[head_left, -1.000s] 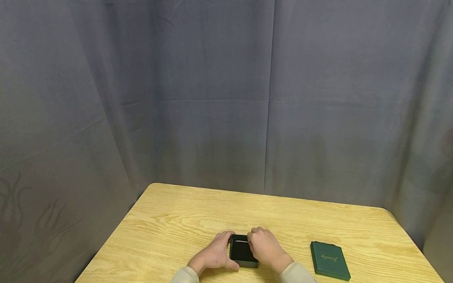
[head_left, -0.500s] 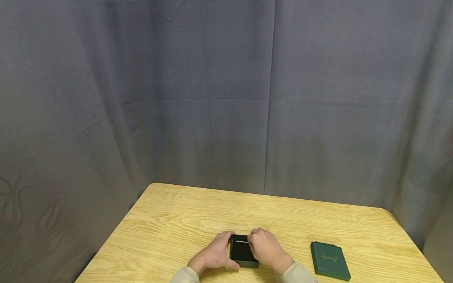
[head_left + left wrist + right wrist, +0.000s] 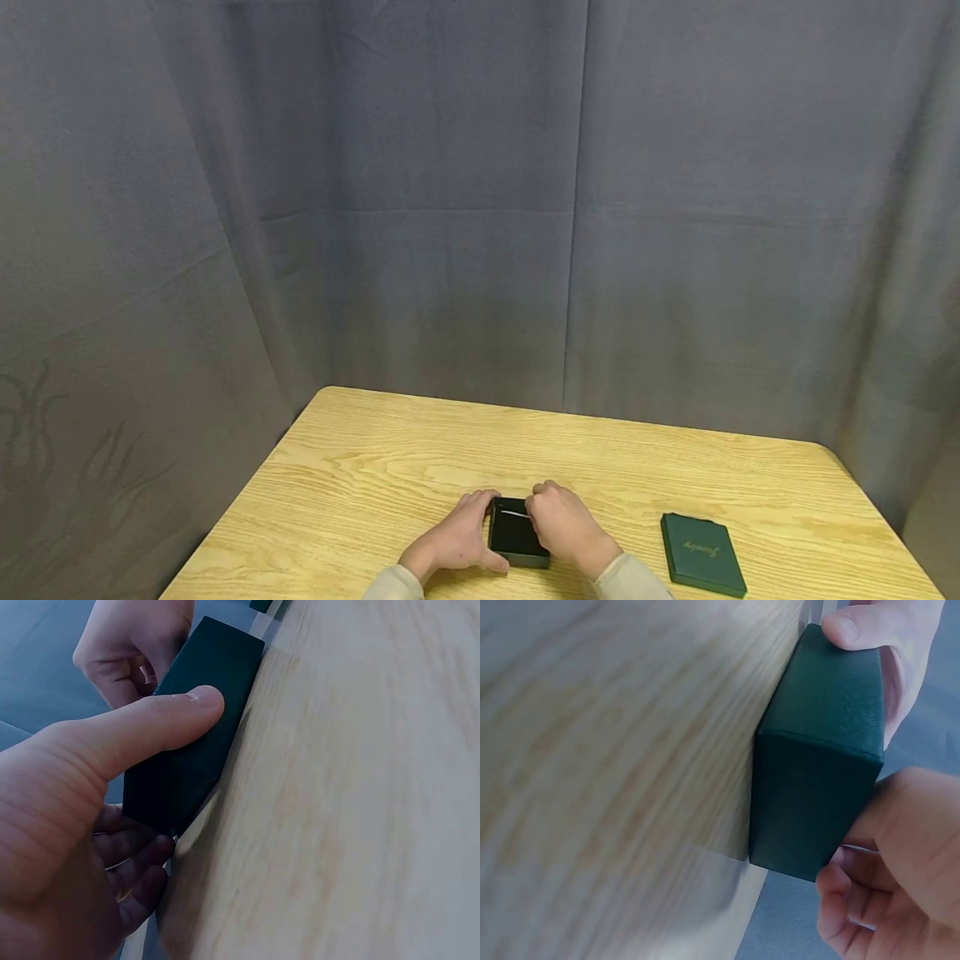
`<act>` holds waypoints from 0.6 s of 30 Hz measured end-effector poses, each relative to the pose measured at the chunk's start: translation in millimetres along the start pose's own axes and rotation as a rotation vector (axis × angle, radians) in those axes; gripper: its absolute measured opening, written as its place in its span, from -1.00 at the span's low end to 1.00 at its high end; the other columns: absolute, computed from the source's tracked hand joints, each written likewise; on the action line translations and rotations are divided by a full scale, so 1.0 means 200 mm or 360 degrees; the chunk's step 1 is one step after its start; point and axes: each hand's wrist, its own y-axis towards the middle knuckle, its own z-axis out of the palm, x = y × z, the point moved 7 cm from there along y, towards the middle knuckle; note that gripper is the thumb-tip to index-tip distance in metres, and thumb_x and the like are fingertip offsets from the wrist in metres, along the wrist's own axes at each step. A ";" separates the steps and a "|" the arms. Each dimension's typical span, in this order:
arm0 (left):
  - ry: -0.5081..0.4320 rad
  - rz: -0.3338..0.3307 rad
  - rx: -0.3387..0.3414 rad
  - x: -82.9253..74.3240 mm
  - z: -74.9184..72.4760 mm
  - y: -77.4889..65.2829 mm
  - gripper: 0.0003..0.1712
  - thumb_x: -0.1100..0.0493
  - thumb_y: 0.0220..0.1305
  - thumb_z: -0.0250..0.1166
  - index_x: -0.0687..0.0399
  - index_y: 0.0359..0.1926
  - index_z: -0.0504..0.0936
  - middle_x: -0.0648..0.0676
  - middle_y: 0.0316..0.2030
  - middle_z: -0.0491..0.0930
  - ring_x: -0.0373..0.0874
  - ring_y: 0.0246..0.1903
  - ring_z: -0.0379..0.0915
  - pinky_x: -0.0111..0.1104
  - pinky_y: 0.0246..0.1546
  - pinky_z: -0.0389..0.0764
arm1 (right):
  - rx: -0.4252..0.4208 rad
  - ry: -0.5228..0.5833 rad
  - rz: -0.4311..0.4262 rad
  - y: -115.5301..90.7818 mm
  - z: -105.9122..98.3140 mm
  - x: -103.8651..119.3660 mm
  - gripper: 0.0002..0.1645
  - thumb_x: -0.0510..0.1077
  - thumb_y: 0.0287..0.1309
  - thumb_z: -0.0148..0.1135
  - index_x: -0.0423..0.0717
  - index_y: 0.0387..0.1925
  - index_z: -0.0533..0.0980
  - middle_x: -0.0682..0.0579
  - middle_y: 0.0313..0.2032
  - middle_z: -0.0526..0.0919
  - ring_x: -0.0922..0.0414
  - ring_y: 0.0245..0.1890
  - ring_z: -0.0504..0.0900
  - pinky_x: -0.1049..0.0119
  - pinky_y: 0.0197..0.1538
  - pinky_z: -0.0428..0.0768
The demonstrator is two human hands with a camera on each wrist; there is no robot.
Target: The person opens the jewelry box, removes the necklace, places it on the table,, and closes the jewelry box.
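A small dark green box with a black inside sits open on the wooden table. My left hand grips its left side, thumb on the near wall and fingers at the far corner. Inside, near the far wall, lies a thin silvery strand, its right end running under the curled fingers of my right hand. That hand is at the box's right wall, and its fingertips are hidden in the head view. From the right wrist view, the green box stands flat on the wood with my curled right fingers beside it.
To the right lies a flat dark green lid with gold lettering on its top. The wooden table has rounded far corners. Grey curtains hang behind it and along both sides.
Both hands keep their places at the box. The whole head view has shifted very slightly; nothing on the table has visibly moved.
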 end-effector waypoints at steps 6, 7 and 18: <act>0.0009 -0.0005 0.0004 0.00 0.00 0.00 0.12 -0.18 -0.24 0.56 0.16 0.30 0.24 -0.02 0.11 0.35 -0.12 0.03 0.23 -0.14 0.07 0.37 | -0.0028 0.0042 -0.0028 -0.01 0.00 0.00 -0.79 -0.29 0.00 0.34 -0.06 -0.60 0.48 0.17 -0.59 0.42 0.25 -0.54 0.40 0.37 -0.48 0.47; 0.0011 -0.0004 0.0005 -0.01 0.00 -0.01 0.12 -0.18 -0.24 0.56 0.16 0.30 0.24 -0.02 0.10 0.35 -0.12 0.03 0.23 -0.14 0.07 0.37 | -0.0035 0.0047 -0.0029 -0.01 0.00 0.00 -0.80 -0.28 0.00 0.34 -0.06 -0.59 0.48 0.18 -0.58 0.41 0.25 -0.54 0.40 0.37 -0.48 0.46; 0.0014 -0.0016 0.0006 -0.01 0.00 0.00 0.10 -0.19 -0.25 0.56 0.11 0.29 0.26 -0.08 0.07 0.36 -0.15 0.03 0.23 -0.15 0.06 0.38 | -0.0033 0.0189 0.0018 -0.03 -0.02 -0.03 -0.81 -0.29 0.04 0.32 -0.04 -0.54 0.47 0.19 -0.51 0.41 0.25 -0.46 0.39 0.38 -0.37 0.48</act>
